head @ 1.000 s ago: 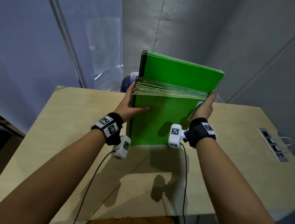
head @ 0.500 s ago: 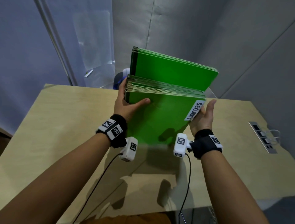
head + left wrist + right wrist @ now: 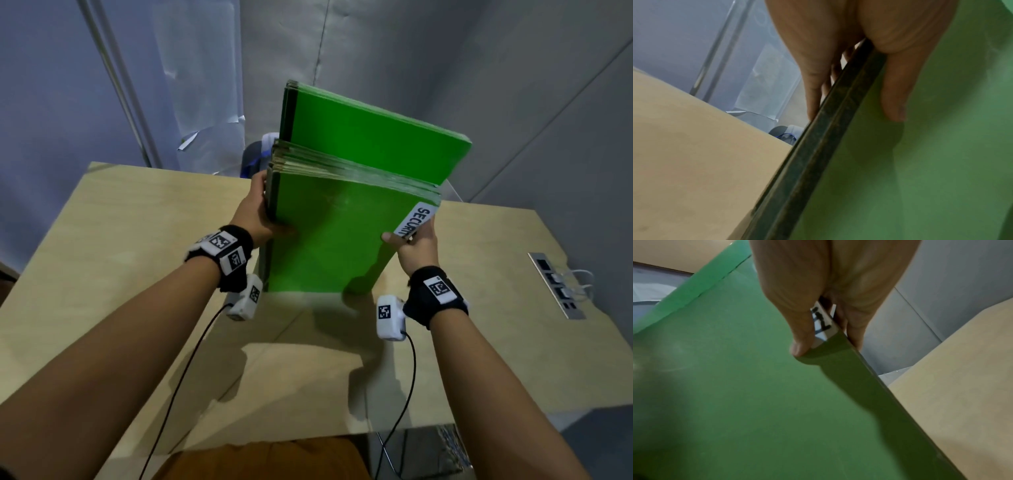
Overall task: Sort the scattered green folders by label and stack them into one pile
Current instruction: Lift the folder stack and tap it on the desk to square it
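Since half a second ago, my right hand has closed back onto the bundle: its thumb now lies across the front cover beside the white SECURITY label, where before the palm hung open just off the edge. Nearest me, at 6 o'clock, I see an orange garment against the near edge of the pale wooden table. Both wrist cameras trail black cables toward me. At the centre, the stack of green folders stands on its lower edge on the table, leaning away from me. My left hand clamps its spine at 9 o'clock, thumb flat on the cover and fingers pressed together behind. My right hand pinches the label corner at 3 o'clock, thumb in front, fingers behind. Farther right, a socket strip is set into the tabletop. Behind the front bundle, taller green folders rise at 12 o'clock against the grey wall.
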